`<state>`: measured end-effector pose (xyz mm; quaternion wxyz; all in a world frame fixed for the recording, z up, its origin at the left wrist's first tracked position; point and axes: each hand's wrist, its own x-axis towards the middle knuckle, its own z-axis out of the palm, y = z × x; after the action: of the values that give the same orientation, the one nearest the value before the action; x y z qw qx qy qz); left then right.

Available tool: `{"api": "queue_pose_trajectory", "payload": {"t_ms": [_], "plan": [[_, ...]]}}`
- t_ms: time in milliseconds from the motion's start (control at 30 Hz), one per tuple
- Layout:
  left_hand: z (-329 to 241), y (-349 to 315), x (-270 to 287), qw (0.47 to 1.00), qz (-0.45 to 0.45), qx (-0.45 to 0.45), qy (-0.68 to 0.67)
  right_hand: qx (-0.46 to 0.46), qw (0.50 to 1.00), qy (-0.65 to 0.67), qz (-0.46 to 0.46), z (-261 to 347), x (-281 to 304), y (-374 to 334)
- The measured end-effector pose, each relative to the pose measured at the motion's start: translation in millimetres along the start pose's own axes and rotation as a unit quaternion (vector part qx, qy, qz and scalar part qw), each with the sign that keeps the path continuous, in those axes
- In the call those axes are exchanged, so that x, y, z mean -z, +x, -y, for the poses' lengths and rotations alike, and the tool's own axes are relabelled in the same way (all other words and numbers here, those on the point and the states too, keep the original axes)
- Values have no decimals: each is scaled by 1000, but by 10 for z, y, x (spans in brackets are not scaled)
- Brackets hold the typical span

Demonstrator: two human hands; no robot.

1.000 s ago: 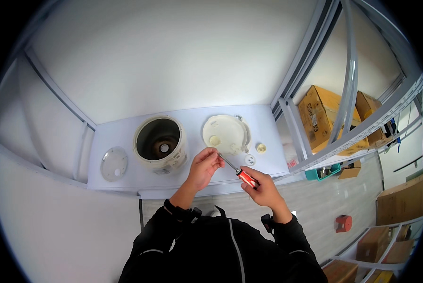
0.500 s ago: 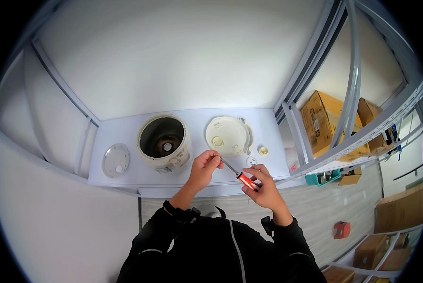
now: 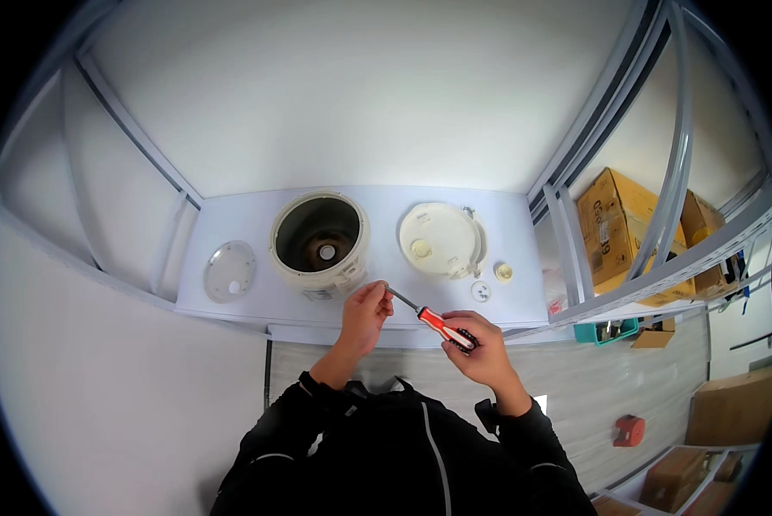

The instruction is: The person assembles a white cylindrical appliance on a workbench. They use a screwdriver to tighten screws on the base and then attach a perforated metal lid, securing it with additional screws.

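Note:
A screwdriver (image 3: pixel 437 323) with a red, white and black handle is held slantwise in front of the table's near edge. My right hand (image 3: pixel 484 351) grips the rear of its handle. The fingers of my left hand (image 3: pixel 365 316) are pinched together around the shaft's tip; whether they also hold something small there is hidden. Beyond my left hand stands an open rice cooker body (image 3: pixel 356 268), whitish outside and dark inside. To its right lies a round cream lid (image 3: pixel 442 225). A yellowish cup-shaped part (image 3: pixel 503 273) and a small white disc (image 3: pixel 480 292) rest beside the lid.
A round metal plate with holes (image 3: pixel 230 268) lies at the left of the white table (image 3: pixel 386 311). Cardboard boxes (image 3: pixel 620 225) sit on a metal rack at the right. A teal basket (image 3: pixel 605 334) and red stool (image 3: pixel 629 431) are lower right.
The screwdriver now shows more of its handle, with my right hand farther back on it. My left fingers stay at the tip. The whole view has shifted, with the table appearing farther right.

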<state>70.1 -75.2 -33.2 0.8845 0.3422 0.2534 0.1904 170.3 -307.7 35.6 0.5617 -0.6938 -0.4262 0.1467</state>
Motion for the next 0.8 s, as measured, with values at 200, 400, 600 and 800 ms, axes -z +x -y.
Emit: {"api": "queue_pose_trajectory", "payload": {"t_ms": [200, 400, 600, 800], "plan": [[-43, -24, 256, 999, -20, -21, -29, 16, 1000, -9, 23, -98, -237, 26], [-47, 25, 241, 997, -65, -44, -1, 27, 998, -34, 39, -86, -347, 78], [-23, 141, 255, 982, -138, -73, 107, 29, 999, -34, 30, -116, -435, 96], [-5, 127, 309, 990, -110, -68, 58, 3, 999, -30, 31, -68, -479, 73]]}}
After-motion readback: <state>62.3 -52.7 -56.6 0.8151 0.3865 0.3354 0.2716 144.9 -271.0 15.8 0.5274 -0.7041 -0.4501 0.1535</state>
